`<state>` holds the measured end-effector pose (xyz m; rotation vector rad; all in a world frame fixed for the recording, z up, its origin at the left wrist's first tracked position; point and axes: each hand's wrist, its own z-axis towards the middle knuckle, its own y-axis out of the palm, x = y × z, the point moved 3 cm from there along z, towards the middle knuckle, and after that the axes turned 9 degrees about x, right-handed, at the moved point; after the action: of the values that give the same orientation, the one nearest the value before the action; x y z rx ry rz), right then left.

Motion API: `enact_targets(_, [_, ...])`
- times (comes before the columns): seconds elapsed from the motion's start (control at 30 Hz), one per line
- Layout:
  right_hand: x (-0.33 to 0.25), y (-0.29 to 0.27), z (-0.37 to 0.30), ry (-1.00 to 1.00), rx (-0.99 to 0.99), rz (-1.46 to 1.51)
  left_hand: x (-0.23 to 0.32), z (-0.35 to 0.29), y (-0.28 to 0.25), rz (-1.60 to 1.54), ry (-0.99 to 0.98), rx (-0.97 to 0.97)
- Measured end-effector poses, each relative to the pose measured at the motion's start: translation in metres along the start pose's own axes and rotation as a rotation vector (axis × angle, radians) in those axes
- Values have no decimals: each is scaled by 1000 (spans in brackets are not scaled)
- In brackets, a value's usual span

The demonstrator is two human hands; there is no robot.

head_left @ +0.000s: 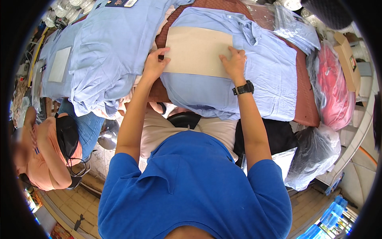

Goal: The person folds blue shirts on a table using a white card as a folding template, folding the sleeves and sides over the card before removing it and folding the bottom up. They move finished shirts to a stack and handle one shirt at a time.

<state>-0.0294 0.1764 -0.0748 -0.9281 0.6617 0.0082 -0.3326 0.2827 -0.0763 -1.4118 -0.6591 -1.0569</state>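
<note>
A flat beige cardboard sheet [197, 51] lies across a light-blue shirt [272, 83], which is spread on the brown cloth-covered table. My left hand [156, 65] holds the sheet's left edge with thumb and forefinger. At the right edge, my right hand [234, 63] has its thumb and fingertips on the cardboard, with a black watch [243, 88] on that wrist. The shirt's collar [251, 32] bunches beyond my right hand. Parts of the shirt under the sheet are hidden.
More light-blue shirts [107, 47] are heaped on the left of the brown table cover [305, 95]. Bagged clothing [296, 30] lies at the far right, near a red bagged bundle [336, 85] and a cardboard box [347, 61]. Another person [51, 155] sits at my left.
</note>
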Motion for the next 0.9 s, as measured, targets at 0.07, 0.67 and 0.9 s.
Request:
enact_targets(0.07, [1,1,-2,-21,21,-19,16,-5,-1,118,-36,-18])
enact_targets(0.67, [-5,-2,-6,-8,9,2,32,3,70,640,636,20])
enact_targets(0.9, [-3,-2,-6,-25,2,7,32,3,71,646,654,24])
